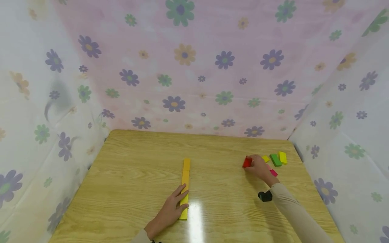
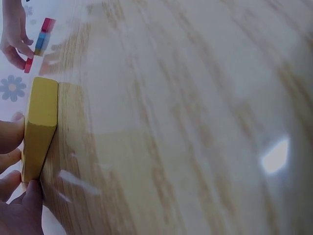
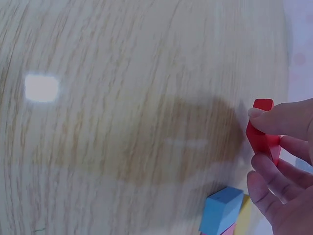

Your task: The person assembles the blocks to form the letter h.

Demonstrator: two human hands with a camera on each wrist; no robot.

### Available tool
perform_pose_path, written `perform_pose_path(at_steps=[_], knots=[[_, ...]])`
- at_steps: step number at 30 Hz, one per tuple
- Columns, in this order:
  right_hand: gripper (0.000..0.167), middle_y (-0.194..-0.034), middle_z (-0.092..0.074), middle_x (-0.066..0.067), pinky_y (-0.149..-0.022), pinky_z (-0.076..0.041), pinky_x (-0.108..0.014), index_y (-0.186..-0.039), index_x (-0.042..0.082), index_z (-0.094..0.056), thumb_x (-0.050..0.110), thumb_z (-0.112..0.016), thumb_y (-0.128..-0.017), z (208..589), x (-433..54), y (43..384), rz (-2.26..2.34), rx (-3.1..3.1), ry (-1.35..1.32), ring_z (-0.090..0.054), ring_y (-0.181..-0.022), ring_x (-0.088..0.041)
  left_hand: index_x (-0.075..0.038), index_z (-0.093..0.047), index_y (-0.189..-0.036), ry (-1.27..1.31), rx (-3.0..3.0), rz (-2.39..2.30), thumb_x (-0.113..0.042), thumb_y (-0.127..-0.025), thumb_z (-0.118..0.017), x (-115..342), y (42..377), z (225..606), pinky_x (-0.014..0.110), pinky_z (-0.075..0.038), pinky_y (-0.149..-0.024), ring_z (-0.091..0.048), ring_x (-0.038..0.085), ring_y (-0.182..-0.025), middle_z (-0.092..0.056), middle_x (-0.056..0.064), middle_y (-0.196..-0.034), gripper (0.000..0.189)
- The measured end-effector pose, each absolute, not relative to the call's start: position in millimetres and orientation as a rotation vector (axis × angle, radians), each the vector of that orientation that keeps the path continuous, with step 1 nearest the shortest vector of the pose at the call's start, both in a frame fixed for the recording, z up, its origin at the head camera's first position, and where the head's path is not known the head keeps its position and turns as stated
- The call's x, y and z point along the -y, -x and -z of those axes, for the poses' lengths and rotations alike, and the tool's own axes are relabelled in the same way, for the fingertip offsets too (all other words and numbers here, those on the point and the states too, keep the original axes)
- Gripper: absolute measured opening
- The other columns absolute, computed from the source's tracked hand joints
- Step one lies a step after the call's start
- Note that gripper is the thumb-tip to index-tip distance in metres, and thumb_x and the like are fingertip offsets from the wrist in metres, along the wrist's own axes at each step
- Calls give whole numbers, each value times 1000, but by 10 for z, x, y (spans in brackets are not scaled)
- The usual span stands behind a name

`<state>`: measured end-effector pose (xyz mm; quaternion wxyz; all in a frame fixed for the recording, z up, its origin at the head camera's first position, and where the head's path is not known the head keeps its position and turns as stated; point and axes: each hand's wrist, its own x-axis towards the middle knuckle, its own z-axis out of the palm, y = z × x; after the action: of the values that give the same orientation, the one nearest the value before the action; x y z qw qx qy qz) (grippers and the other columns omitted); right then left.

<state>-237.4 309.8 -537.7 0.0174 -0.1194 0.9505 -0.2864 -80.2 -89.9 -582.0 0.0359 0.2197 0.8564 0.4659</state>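
Note:
A row of yellow and orange blocks (image 1: 186, 179) lies end to end on the wooden table. My left hand (image 1: 170, 209) rests on its near part, with the fingers laid across the top. In the left wrist view, the fingertips and thumb of that hand (image 2: 14, 171) touch a yellow block (image 2: 43, 103). At the right, my right hand (image 1: 259, 168) holds a red block (image 1: 247, 162) between thumb and fingers. The right wrist view shows this red block (image 3: 264, 129) pinched close to the tabletop.
Beside my right hand lie a green block (image 1: 275, 160), a yellow block (image 1: 283, 157) and a pink block (image 1: 274, 172). A blue block (image 3: 221, 210) shows in the right wrist view. Flowered cloth (image 1: 200, 67) encloses the table's back and sides.

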Motion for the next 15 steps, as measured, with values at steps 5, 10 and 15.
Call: perform_pose_path(at_steps=[5, 10, 15], knots=[[47, -114, -50, -33, -69, -51, -40, -115, -16, -56, 1, -75, -75, 5301, -3000, 2399, 952, -2934, 425, -55, -79, -31, 2, -45, -138, -666, -2639, -1431, -14, -91, -64, 902, 802, 5810, 49, -37, -101, -25, 36, -138, -26, 15, -152, 53], [47, -118, -47, -34, -63, -50, -34, -117, -15, -55, -1, -73, -76, 5246, -2886, 2397, 988, -2899, 438, -54, -75, -27, 2, -45, -139, -660, -2632, -1431, -15, -92, -63, 901, 799, 5813, 48, -36, -102, -23, 35, -138, -25, 14, -153, 53], [46, -118, -49, -32, -59, -48, -30, -116, -14, -56, -2, -72, -75, 5205, -2753, 2401, 965, -2918, 486, -52, -72, -23, 1, -45, -139, -656, -2630, -1422, -16, -92, -63, 908, 797, 5846, 49, -34, -103, -22, 35, -139, -25, 12, -153, 53]])
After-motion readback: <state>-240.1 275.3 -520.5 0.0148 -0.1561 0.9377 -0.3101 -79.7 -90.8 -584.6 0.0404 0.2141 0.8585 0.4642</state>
